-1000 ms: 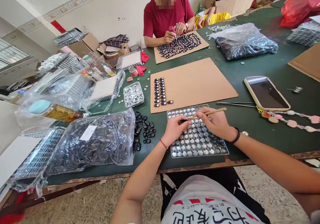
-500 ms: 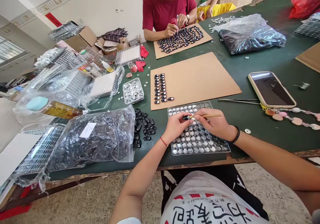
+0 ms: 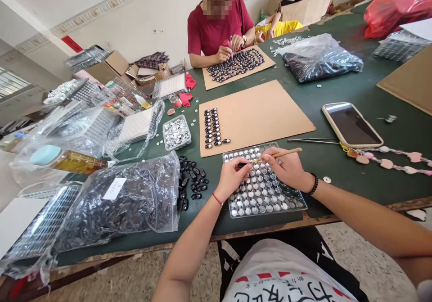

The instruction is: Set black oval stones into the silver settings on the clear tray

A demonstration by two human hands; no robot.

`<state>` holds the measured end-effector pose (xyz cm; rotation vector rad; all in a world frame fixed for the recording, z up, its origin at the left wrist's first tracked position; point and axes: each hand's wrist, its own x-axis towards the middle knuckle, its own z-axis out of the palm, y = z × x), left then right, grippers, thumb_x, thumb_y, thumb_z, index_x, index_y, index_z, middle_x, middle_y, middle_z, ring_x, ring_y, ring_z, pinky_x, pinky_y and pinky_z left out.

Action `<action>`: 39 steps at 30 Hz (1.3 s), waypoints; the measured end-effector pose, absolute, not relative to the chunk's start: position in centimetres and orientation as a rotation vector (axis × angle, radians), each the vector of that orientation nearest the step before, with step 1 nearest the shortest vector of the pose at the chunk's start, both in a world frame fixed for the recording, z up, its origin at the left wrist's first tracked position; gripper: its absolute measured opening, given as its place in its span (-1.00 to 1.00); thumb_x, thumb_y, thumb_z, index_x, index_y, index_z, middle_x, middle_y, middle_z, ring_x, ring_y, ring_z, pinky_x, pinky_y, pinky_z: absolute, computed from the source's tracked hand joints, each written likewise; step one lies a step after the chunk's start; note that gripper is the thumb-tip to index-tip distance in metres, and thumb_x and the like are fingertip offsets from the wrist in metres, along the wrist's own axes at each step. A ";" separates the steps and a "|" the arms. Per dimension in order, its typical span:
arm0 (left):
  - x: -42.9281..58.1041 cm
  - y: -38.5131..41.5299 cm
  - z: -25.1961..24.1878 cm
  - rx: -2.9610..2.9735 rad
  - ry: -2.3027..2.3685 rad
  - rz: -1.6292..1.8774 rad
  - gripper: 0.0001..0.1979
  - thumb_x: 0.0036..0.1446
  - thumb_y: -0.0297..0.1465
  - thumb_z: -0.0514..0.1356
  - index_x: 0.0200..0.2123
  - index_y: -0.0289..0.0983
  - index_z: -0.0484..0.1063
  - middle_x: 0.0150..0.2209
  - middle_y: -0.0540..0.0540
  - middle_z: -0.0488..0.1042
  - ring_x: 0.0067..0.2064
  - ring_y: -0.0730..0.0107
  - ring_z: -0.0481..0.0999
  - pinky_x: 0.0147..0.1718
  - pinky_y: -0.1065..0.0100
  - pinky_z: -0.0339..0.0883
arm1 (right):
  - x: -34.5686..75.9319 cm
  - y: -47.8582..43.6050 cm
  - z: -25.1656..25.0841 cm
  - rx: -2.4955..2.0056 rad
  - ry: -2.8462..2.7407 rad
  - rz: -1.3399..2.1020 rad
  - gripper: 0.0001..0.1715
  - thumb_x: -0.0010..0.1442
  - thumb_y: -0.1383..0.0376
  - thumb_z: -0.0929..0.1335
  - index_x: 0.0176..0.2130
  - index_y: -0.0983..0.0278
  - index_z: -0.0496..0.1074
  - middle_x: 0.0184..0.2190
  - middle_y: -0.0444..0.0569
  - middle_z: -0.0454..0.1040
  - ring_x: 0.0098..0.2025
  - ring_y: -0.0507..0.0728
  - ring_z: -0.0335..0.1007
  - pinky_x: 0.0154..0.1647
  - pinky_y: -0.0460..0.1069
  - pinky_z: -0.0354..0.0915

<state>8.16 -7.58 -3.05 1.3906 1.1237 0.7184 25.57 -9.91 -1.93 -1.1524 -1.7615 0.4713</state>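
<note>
My left hand [image 3: 232, 178] pinches a small black oval piece [image 3: 242, 164], mostly covered by the fingers, above a clear plastic tray [image 3: 270, 213]. My right hand [image 3: 286, 170] grips a thin wooden stick [image 3: 286, 152], its tip meeting the left fingertips; what lies at that tip is too small to make out. Rows of round white pieces [image 3: 248, 211] fill much of the tray. Beyond it, a cardboard sheet [image 3: 259, 113] carries rows of black pieces with white tops [image 3: 208, 128] along its left side. Loose black pieces [image 3: 194, 178] lie left of my left hand.
A large bag of black pieces [image 3: 124, 207] and a bottle [image 3: 70, 158] stand at left, near a tub of small silvery discs [image 3: 177, 132]. Tweezers [image 3: 312, 140], a phone [image 3: 353, 124] and a beaded strap [image 3: 386, 162] lie at right. Opposite, a co-worker [image 3: 221, 27] handles similar pieces.
The whole view has tilted slightly, so the table sits lower and further left in it. Both hands keep their hold over the tray, with the stick tip still at the left fingertips.
</note>
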 end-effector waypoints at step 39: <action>2.1 -1.8 -2.1 0.367 0.987 1.395 -0.85 0.00 -0.38 0.17 -0.34 -0.32 0.37 -0.63 0.10 0.26 -0.65 0.75 0.23 -0.66 0.67 0.13 | 26.1 -10.7 -1.4 -1.227 -1.372 0.737 -0.70 0.17 0.16 0.20 -0.40 0.30 0.36 -0.61 -0.11 0.35 -0.68 -0.04 0.16 -0.66 -0.10 0.13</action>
